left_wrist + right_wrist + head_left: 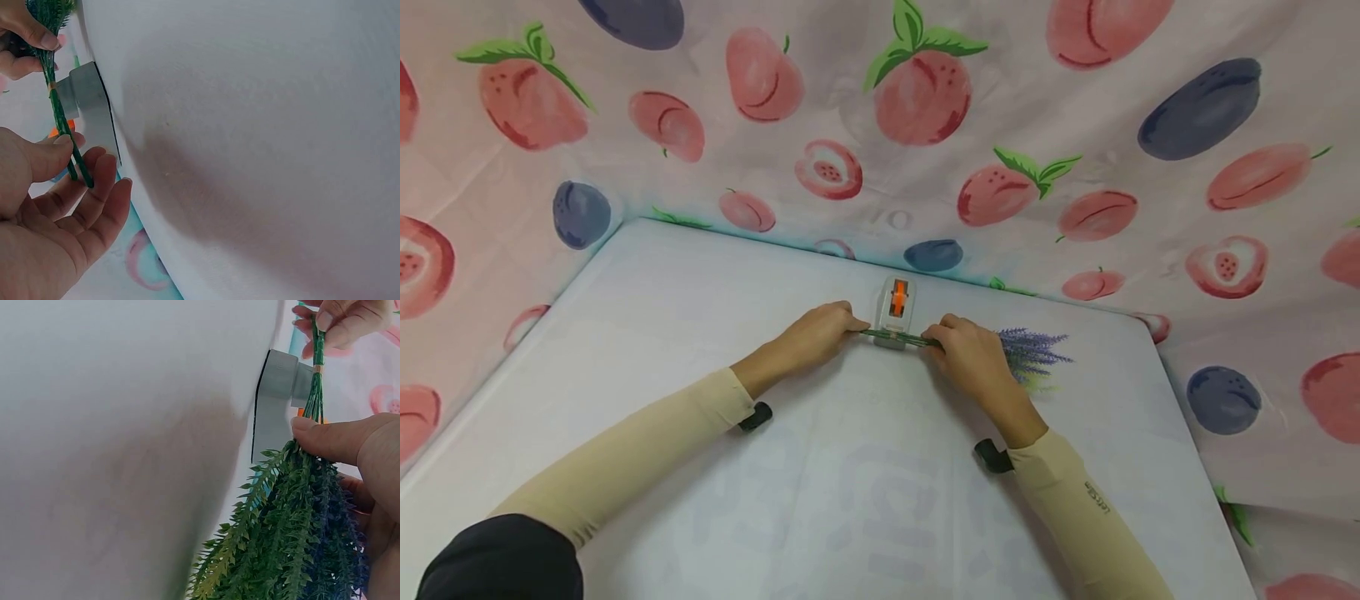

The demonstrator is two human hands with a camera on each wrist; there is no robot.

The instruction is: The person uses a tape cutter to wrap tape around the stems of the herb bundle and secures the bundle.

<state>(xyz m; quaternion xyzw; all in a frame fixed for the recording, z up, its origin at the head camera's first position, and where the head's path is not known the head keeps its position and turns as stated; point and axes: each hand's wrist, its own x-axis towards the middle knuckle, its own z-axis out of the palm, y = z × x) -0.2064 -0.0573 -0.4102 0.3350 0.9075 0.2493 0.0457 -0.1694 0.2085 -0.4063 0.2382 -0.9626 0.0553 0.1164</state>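
Observation:
A bunch of artificial lavender (1033,350), with purple and yellow-green sprigs on green stems, is held sideways over a grey tape dispenser (897,323) with an orange wheel. My left hand (820,337) pinches the stem ends between thumb and fingers. My right hand (970,354) grips the stems just below the flower heads, which spread out past it to the right. In the right wrist view, a narrow tan band (318,369) circles the stems between the two hands. The stems cross above the dispenser's near end; whether they touch it I cannot tell.
A white-covered table (865,475) carries the dispenser near its far edge. Behind and beside it hangs a fruit-patterned cloth (850,92). Beige sleeves (647,442) cover both forearms, with a small black device (992,457) at each wrist.

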